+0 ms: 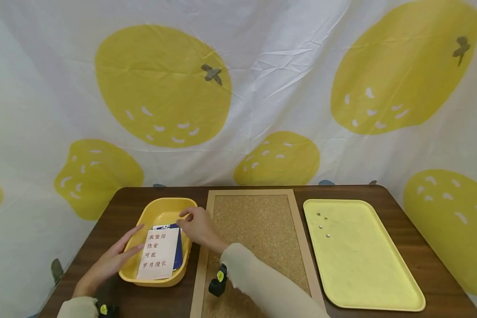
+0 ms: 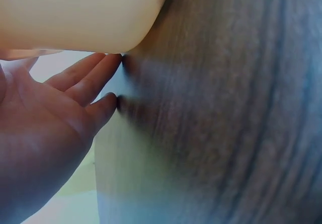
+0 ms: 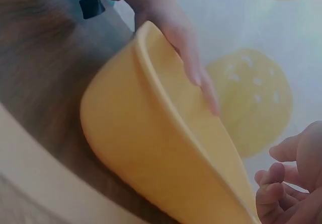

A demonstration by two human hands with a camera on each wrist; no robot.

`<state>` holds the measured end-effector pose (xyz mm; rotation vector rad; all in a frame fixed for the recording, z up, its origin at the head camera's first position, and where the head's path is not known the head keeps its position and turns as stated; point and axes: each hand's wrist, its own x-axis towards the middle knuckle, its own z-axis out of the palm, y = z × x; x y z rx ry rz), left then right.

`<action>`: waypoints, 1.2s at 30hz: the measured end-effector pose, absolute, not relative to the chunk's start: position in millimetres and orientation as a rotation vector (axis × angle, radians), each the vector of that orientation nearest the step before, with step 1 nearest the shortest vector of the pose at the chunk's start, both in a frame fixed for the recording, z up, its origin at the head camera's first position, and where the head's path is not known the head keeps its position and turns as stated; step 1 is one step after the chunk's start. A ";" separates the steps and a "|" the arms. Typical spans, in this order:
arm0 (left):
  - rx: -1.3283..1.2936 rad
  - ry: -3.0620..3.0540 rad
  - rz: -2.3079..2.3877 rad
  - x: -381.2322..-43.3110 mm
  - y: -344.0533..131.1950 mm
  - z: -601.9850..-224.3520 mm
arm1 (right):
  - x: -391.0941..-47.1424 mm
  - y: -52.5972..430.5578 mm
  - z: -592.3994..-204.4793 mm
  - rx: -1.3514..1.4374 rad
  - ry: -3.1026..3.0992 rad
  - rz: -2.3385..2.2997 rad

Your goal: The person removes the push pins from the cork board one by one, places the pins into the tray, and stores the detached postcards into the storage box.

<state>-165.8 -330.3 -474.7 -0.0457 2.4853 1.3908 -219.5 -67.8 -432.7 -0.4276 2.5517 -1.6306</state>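
Observation:
A yellow plastic basin (image 1: 164,206) stands at the left of the table. A white card (image 1: 161,251) with lines of brown handwritten-style characters leans in it, over a dark blue card (image 1: 178,256). My left hand (image 1: 110,260) lies along the basin's left side, its fingers extended against the wall and rim; in the left wrist view the hand (image 2: 50,113) reaches beneath the basin's curved side. My right hand (image 1: 198,226) is over the basin's right rim with fingers curled, fingertips by the blue card's upper right corner. Whether they pinch anything is too small to tell.
A cork board (image 1: 258,238) with a light wooden frame lies beside the basin. To its right is a pale yellow tray (image 1: 365,265), with several small shiny pieces (image 1: 320,227) near its left edge. A lemon-print cloth (image 1: 246,88) hangs behind the dark wooden table (image 1: 103,238).

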 end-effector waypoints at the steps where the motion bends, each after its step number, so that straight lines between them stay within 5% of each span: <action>1: -0.046 2.485 1.396 -165.8 -330.2 -474.3 | -221.5 -64.0 -432.6 -0.446 2.551 -1.643; 18: -0.007 2.646 1.268 -168.2 -326.0 -460.5 | -251.2 27.5 -427.9 -0.706 2.659 -1.671; 36: 0.138 2.994 0.990 -169.6 -308.1 -434.9 | -237.2 123.7 -423.8 -0.560 2.868 -1.424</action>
